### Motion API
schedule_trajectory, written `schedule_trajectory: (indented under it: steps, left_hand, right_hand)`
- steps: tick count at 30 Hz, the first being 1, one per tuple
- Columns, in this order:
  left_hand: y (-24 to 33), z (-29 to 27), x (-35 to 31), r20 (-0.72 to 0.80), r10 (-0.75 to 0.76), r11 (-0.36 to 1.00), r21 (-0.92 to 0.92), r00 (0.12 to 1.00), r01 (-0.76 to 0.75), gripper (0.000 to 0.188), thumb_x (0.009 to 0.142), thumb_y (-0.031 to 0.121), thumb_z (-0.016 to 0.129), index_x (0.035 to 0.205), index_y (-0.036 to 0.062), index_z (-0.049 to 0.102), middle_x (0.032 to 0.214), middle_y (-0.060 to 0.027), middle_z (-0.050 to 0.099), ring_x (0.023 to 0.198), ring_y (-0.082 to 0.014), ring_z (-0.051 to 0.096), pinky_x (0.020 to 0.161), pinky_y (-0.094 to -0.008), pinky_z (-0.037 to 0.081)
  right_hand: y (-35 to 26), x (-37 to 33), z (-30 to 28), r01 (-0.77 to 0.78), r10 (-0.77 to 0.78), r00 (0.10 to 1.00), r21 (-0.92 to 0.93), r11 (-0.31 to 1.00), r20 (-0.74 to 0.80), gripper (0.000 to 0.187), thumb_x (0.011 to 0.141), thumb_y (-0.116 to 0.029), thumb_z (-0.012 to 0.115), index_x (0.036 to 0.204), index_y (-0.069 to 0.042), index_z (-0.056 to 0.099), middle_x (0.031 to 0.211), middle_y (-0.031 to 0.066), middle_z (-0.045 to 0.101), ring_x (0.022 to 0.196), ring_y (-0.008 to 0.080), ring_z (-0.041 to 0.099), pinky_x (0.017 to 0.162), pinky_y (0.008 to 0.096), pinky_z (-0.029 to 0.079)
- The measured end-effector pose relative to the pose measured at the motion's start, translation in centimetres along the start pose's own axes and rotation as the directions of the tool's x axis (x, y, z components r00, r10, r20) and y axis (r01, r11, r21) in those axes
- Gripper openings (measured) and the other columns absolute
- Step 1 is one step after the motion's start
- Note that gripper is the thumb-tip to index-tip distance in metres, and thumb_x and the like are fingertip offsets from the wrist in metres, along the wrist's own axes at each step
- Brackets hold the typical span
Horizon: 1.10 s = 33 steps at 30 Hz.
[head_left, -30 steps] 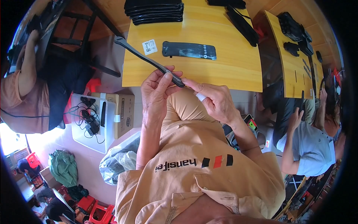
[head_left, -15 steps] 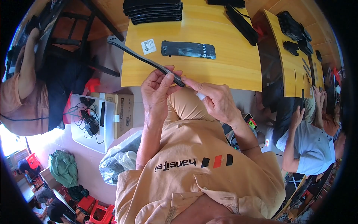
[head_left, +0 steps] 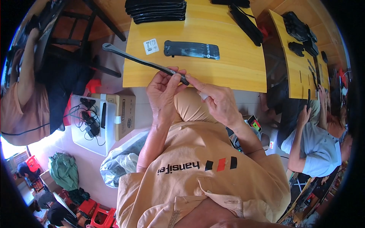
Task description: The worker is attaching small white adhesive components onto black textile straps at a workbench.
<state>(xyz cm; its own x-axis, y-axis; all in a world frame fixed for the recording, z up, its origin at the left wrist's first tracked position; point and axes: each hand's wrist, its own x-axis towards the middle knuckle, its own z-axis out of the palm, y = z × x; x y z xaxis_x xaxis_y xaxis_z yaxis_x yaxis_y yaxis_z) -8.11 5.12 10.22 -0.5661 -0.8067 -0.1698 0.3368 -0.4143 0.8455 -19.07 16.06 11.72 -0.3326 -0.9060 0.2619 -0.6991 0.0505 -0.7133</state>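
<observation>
**Two hands working one end of a long dark strip**

A yellow wooden table (head_left: 228, 72) is filling the twelve o'clock part of the view, with a second table (head_left: 300, 76) standing off at two o'clock. A stack of black flat pieces (head_left: 156, 9) is lying at the far edge, toward eleven o'clock. A flat black panel (head_left: 192, 49) is resting near the table's middle, and a small white label (head_left: 151, 46) is sitting just beside it at its nine o'clock.

The long dark strip (head_left: 140, 61) is slanting from the near table edge out toward ten o'clock — its far end hanging past the table's left edge. The left hand (head_left: 163, 93) is pinching the strip's near end between thumb and fingertips. The right hand (head_left: 216, 100) is pressing its index fingertip against that same end — the other fingers curled around something small and white, too hidden to identify.
</observation>
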Motion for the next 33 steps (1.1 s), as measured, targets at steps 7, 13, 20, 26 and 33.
schedule_trajectory:
  steps: [7, 13, 20, 26, 33]
  left_hand:
    - [-0.4, -0.1, 0.3, -0.037, -0.013, 1.000, 0.010, 0.999, 0.013, 0.021, 0.083, 0.010, 0.060, 0.101, 0.0013, 0.054, 0.092, -0.0091, 0.063, 0.083, -0.0115, 0.060, 0.067, -0.0217, 0.053]
    - [-0.6, -0.1, 0.7, -0.040, -0.013, 1.000, -0.006, 0.999, 0.013, 0.022, 0.083, 0.010, 0.060, 0.101, -0.0004, 0.054, 0.092, -0.0110, 0.063, 0.083, -0.0131, 0.060, 0.067, -0.0231, 0.054]
    - [-0.8, -0.5, 0.8, -0.029, -0.013, 0.999, 0.029, 0.999, 0.014, 0.022, 0.083, 0.011, 0.060, 0.101, -0.0013, 0.054, 0.092, -0.0113, 0.062, 0.082, -0.0138, 0.061, 0.067, -0.0237, 0.054]
    - [0.4, -0.1, 0.9, -0.031, -0.093, 0.992, 0.084, 0.995, 0.095, 0.016, 0.085, 0.010, 0.056, 0.096, -0.0021, 0.056, 0.089, -0.0135, 0.063, 0.073, -0.0153, 0.063, 0.062, -0.0240, 0.052]
    - [0.2, -1.3, -0.1, 0.112, 0.018, 0.860, 0.505, 0.994, -0.073, 0.017, 0.083, 0.014, 0.061, 0.080, -0.0030, 0.060, 0.068, -0.0059, 0.061, 0.059, -0.0090, 0.058, 0.054, -0.0199, 0.047]
  right_hand:
    - [0.1, 0.3, 0.0, -0.064, 0.066, 0.996, -0.040, 0.997, 0.062, 0.057, 0.068, 0.006, 0.051, 0.119, -0.020, 0.054, 0.074, 0.0101, 0.062, 0.062, 0.0277, 0.059, 0.052, 0.0347, 0.046]
    - [0.7, 0.4, 0.8, -0.085, 0.086, 0.996, 0.102, 0.991, -0.003, 0.053, 0.070, 0.004, 0.048, 0.118, -0.019, 0.055, 0.087, 0.0144, 0.062, 0.069, 0.0307, 0.061, 0.057, 0.0352, 0.048]
    - [0.1, 0.4, 0.3, -0.063, 0.059, 0.997, 0.079, 0.995, 0.051, 0.063, 0.062, 0.013, 0.042, 0.119, -0.014, 0.054, 0.093, 0.0150, 0.062, 0.070, 0.0275, 0.061, 0.063, 0.0303, 0.048]
    - [0.6, 0.6, 1.1, -0.008, 0.008, 0.999, 0.003, 1.000, -0.040, 0.055, 0.070, 0.004, 0.048, 0.120, -0.020, 0.053, 0.082, 0.0144, 0.063, 0.064, 0.0306, 0.059, 0.054, 0.0364, 0.046]
    - [-0.1, 0.7, 1.1, -0.068, 0.067, 0.997, 0.055, 0.996, 0.034, 0.058, 0.064, 0.014, 0.039, 0.115, -0.008, 0.055, 0.104, 0.0135, 0.061, 0.088, 0.0299, 0.061, 0.072, 0.0295, 0.048]
